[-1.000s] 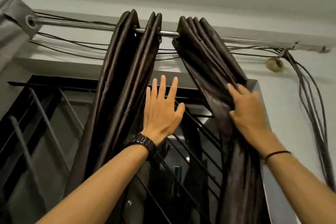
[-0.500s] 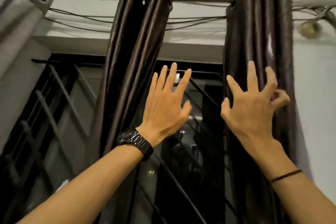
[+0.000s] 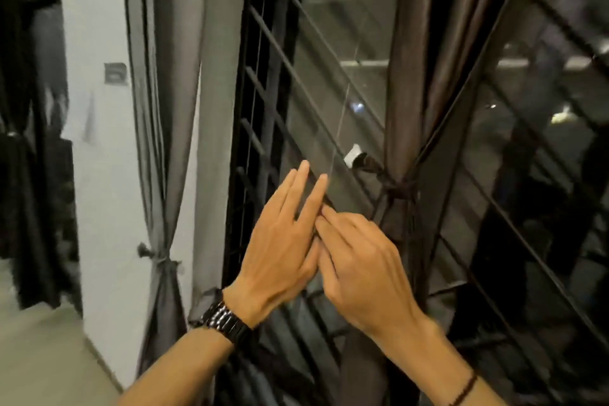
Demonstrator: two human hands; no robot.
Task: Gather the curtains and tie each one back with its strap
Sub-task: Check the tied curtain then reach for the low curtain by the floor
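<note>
Status of brown curtain (image 3: 405, 76): gathered right of centre against the grille (image 3: 263, 76), cinched by a knotted brown strap (image 3: 400, 189). Grey curtain (image 3: 174, 109) hangs at left beside the wall (image 3: 99, 175), bound by a grey strap (image 3: 161, 260). Your left hand (image 3: 280, 241) and right hand (image 3: 359, 264) are before the grille, just left of the brown strap. Their fingers are loosely extended, touch each other and hold nothing. Watch (image 3: 225, 320) on your left wrist, thin band (image 3: 463, 387) on your right.
</note>
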